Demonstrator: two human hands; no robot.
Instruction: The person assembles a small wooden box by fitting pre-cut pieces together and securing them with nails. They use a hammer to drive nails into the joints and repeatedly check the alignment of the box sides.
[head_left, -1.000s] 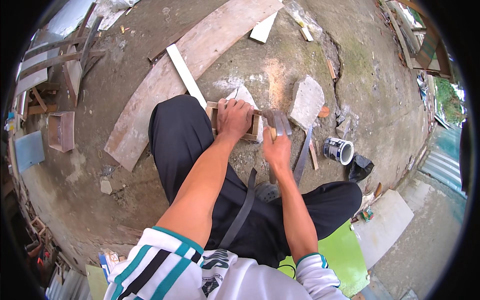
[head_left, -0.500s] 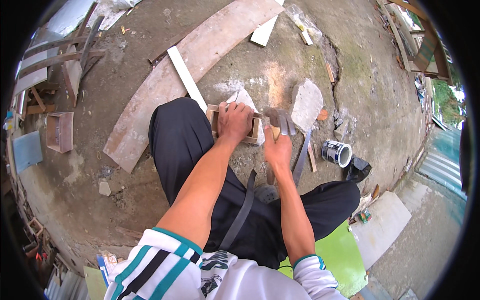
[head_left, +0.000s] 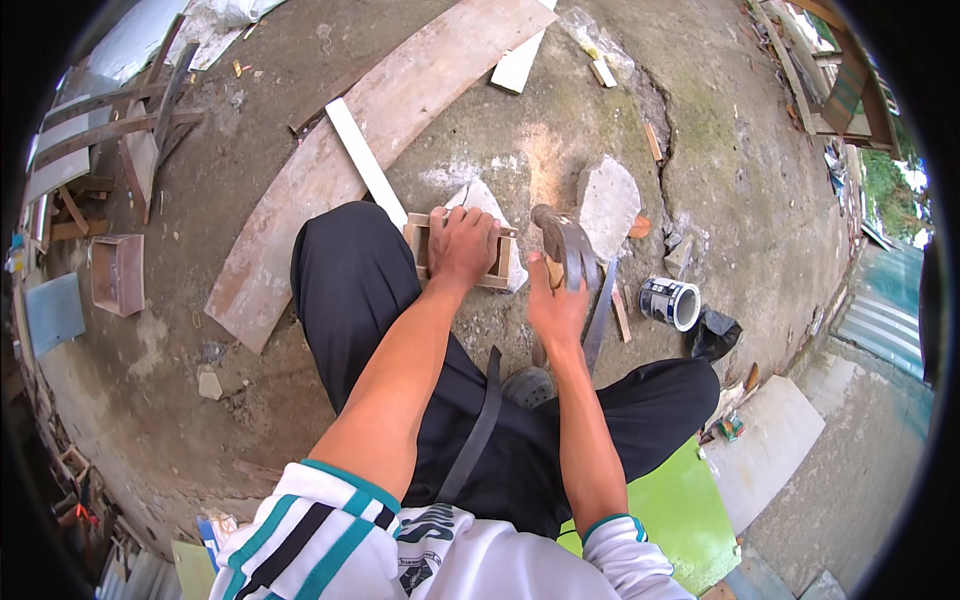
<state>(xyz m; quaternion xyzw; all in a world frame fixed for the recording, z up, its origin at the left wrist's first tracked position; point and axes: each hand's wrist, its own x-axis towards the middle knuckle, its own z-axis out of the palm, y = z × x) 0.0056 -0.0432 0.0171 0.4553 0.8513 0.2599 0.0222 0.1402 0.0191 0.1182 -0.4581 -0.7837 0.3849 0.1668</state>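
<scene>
My left hand [head_left: 463, 246] is closed over a small wooden frame [head_left: 503, 262], which lies against a pale broken concrete slab [head_left: 488, 200]. Its fingertips curl over the far side of the frame. My right hand [head_left: 556, 308] grips a claw hammer [head_left: 566, 243] close to its head. The metal head is raised just right of the frame, apart from it, with a bit of wooden handle showing by my thumb. Under my right hand's side lies a dark handsaw blade [head_left: 602, 320], partly hidden by my forearm.
A second concrete chunk [head_left: 608, 210] lies right of the hammer, near a paint can [head_left: 670, 304] and a black plastic bag [head_left: 713, 333]. A white strip of wood [head_left: 366, 162] crosses a long board [head_left: 300, 215]. At left stands an open wooden box [head_left: 118, 275].
The hammer has lifted away from the frame, its head turning and moving slightly right. My left hand stays on the frame. The whole view has shifted a little.
</scene>
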